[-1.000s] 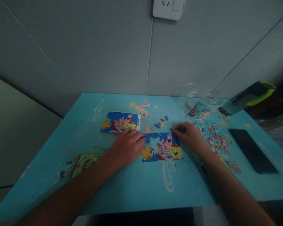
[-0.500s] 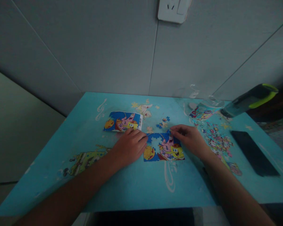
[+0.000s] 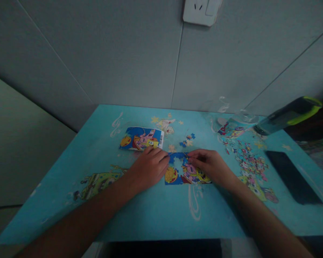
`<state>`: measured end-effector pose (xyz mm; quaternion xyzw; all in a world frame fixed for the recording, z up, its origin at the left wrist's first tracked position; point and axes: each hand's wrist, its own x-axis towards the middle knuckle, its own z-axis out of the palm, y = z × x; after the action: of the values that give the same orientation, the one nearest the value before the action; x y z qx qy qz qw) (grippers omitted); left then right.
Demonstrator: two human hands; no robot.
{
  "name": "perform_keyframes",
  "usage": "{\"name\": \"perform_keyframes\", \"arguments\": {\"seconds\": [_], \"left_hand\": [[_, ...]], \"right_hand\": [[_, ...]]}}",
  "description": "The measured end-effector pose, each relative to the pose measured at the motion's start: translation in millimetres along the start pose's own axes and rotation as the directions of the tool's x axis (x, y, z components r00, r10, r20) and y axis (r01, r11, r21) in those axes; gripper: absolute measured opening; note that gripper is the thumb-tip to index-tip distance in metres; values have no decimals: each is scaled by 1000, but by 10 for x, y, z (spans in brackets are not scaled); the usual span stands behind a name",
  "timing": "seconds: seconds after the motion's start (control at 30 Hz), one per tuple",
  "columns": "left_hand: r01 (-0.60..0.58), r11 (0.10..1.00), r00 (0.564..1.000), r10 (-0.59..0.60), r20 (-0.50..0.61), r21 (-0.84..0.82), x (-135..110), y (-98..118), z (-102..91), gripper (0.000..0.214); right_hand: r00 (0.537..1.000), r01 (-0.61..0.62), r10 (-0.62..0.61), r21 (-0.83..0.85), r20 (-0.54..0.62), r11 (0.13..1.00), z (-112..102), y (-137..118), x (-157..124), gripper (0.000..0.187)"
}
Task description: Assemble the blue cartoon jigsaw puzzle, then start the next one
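Observation:
A partly assembled jigsaw puzzle (image 3: 171, 175) with cartoon figures lies on the table in front of me, with a gap in its upper middle. Against its left edge rests my left hand (image 3: 150, 166), fingers bent together and holding that side. My right hand (image 3: 211, 165) is over the upper right part, thumb and forefinger pinched at the top edge beside the gap. What they pinch looks like a puzzle piece, mostly hidden by the fingertips. Behind the puzzle are several loose blue pieces (image 3: 183, 143). The picture card (image 3: 137, 138) with the same image lies beyond my left hand.
On the right, a heap of small colourful pieces (image 3: 249, 159) lies beside a dark phone (image 3: 293, 177). A clear plastic container (image 3: 238, 125) with a printed label stands behind them, near a dark bottle (image 3: 288, 114) with a green trim. A wall (image 3: 123, 64) closes the table's back edge.
My right hand has moved left and slightly nearer, from the puzzle's upper right edge to beside the gap, covering more of the right side. My left hand has stayed at the left edge.

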<state>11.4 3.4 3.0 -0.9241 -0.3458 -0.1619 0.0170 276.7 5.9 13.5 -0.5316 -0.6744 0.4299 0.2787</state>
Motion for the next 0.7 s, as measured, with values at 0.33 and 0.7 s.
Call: {"name": "perform_keyframes", "arguments": {"seconds": [0.33, 0.7], "left_hand": [[4, 1000, 1000, -4, 15, 5, 1, 6, -9, 23], [1, 1000, 1000, -1, 7, 12, -9, 1, -3, 23]], "right_hand": [[994, -28, 23, -47, -103, 999, -39, 0, -15, 27], [993, 60, -84, -267, -79, 962, 20, -25, -34, 21]]}}
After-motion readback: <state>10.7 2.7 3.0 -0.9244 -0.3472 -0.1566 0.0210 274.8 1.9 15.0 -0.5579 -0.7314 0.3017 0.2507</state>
